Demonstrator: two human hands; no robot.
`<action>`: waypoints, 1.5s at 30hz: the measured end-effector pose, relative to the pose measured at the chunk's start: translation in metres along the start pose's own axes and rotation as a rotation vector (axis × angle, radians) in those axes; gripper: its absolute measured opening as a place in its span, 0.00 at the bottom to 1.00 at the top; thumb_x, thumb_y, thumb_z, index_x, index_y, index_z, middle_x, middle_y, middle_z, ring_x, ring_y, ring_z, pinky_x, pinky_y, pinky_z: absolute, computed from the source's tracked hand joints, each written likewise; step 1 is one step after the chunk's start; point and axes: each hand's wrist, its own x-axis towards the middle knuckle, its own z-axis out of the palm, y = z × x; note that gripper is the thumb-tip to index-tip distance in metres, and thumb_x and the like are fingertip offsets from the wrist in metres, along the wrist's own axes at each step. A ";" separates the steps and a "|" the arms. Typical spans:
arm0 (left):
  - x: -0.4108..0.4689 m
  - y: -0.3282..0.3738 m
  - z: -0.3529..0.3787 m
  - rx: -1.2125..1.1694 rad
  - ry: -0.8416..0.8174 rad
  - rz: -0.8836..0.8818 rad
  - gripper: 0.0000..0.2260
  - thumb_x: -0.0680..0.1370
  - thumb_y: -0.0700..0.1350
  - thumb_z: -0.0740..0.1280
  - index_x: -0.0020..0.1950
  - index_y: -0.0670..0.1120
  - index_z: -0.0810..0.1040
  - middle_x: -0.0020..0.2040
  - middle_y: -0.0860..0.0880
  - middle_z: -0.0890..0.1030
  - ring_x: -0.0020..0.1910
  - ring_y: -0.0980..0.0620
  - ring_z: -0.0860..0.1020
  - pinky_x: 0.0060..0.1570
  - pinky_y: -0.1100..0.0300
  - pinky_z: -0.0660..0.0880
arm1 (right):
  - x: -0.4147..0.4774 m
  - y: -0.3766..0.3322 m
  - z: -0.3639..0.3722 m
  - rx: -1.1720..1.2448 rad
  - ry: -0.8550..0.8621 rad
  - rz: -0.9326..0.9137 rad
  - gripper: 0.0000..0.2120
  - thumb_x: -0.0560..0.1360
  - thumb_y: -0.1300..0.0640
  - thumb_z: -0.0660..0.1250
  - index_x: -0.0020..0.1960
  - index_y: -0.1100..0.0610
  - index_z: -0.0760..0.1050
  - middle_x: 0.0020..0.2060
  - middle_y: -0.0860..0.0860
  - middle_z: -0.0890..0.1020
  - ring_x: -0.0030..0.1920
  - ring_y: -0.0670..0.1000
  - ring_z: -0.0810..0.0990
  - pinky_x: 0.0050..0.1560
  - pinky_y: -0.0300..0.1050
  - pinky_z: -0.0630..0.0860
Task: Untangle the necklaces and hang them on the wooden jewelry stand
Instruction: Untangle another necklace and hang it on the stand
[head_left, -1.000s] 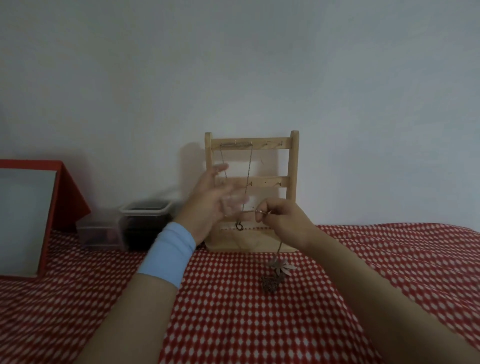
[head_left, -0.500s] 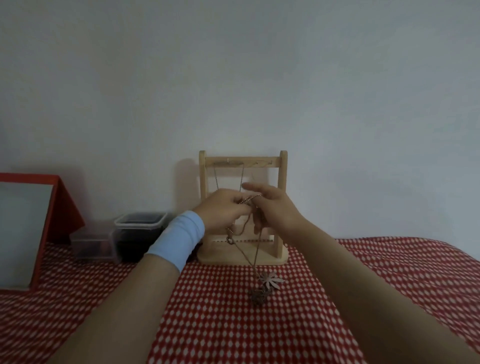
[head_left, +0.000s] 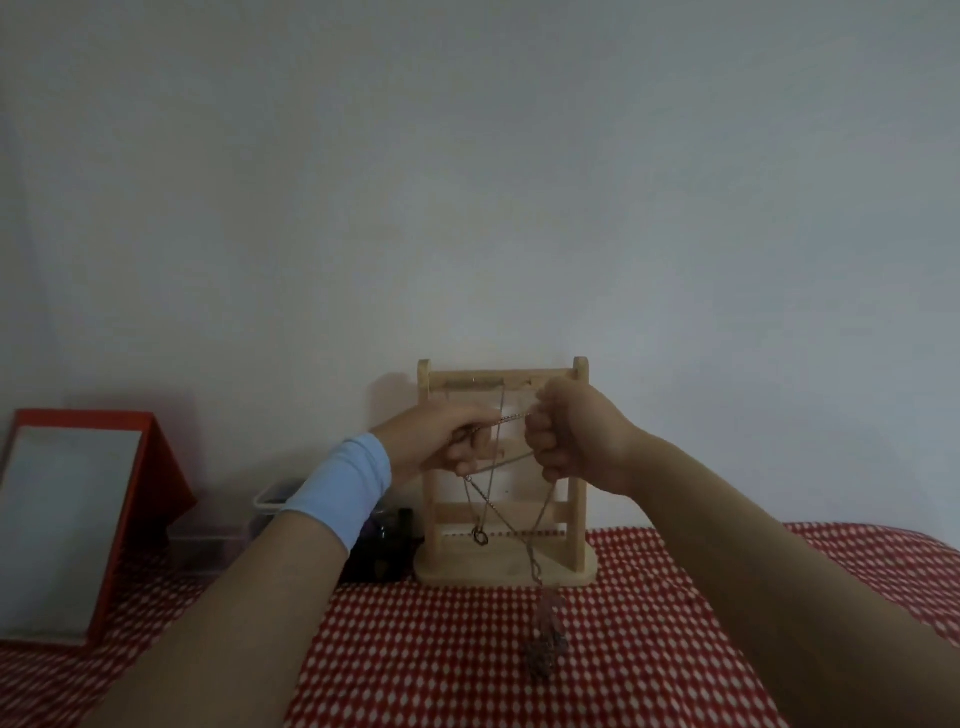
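Red-checked surface (head_left: 441, 649), wooden jewelry stand (head_left: 577, 519) standing against white wall.
Left hand (head_left: 441, 441) and right hand (head_left: 576, 436) both gripping thin metal necklace (head_left: 511, 417), chain stretching between them, pendant (head_left: 545, 634) dangling.

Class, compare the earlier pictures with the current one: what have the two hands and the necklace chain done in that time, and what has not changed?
The left hand, open a second ago, has closed on the chain. The right hand has risen to the top bar of the wooden stand, and the hands have drawn apart, pulling the chain taut between them. The pendant has lifted and now dangles. The necklace already hung, the stand and the red-framed mirror are unchanged.
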 end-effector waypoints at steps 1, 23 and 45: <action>0.001 -0.001 -0.001 -0.034 -0.012 -0.005 0.18 0.80 0.47 0.63 0.31 0.43 0.71 0.24 0.48 0.63 0.25 0.51 0.65 0.31 0.61 0.72 | 0.002 -0.002 -0.003 0.053 0.031 0.028 0.17 0.79 0.49 0.53 0.32 0.53 0.63 0.28 0.49 0.68 0.28 0.50 0.61 0.33 0.46 0.62; 0.027 -0.006 -0.017 -0.362 0.381 0.032 0.07 0.80 0.41 0.65 0.44 0.41 0.79 0.37 0.46 0.81 0.36 0.50 0.82 0.49 0.51 0.80 | 0.033 -0.007 0.005 0.339 0.473 -0.175 0.09 0.82 0.61 0.65 0.43 0.63 0.76 0.34 0.56 0.77 0.27 0.52 0.77 0.42 0.51 0.85; 0.045 -0.049 0.023 0.336 0.519 0.020 0.09 0.76 0.45 0.68 0.43 0.39 0.81 0.38 0.46 0.85 0.29 0.50 0.84 0.41 0.49 0.83 | 0.042 0.051 0.022 -0.348 0.667 -0.141 0.04 0.72 0.61 0.73 0.38 0.58 0.85 0.30 0.52 0.86 0.34 0.52 0.87 0.42 0.49 0.86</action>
